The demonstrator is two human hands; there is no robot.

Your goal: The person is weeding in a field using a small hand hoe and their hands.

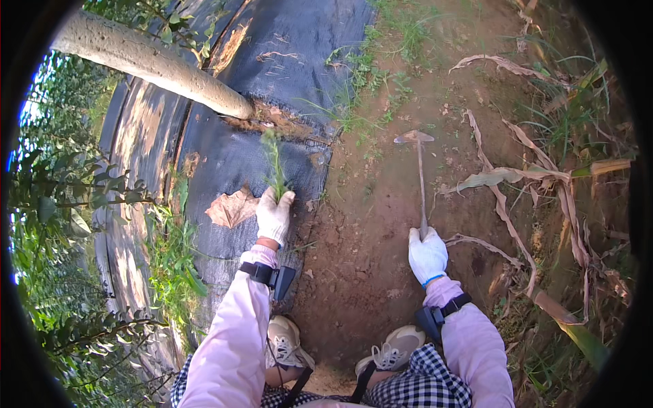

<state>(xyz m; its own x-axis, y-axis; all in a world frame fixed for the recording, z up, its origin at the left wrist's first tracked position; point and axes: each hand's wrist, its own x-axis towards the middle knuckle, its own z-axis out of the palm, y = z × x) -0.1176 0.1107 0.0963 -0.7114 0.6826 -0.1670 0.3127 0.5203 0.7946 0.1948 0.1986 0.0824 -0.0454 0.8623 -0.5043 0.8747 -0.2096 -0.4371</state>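
Observation:
My left hand [274, 217], in a white knit glove, grips a small bunch of green weeds [276, 166] by its lower stems, above the black weed-barrier fabric [301, 35]. Just left of that glove lies a broad dry leaf [232, 208]. In a matching glove, my right hand [427, 255] is closed around the handle of a hand hoe [422, 183]. Its thin shaft points away from me. The hoe's flat, roughly triangular blade [413, 136] is over the bare brown soil [362, 245]; whether it touches the ground I cannot tell.
A pale tree trunk [163, 66] slants across the upper left, its base at an opening in the fabric. Low weeds [375, 76] grow along the fabric edge. Dry corn stalks and leaves [566, 204] lie at right. Leafy branches [66, 204] hang at left. My shoes [285, 341] stand on the soil.

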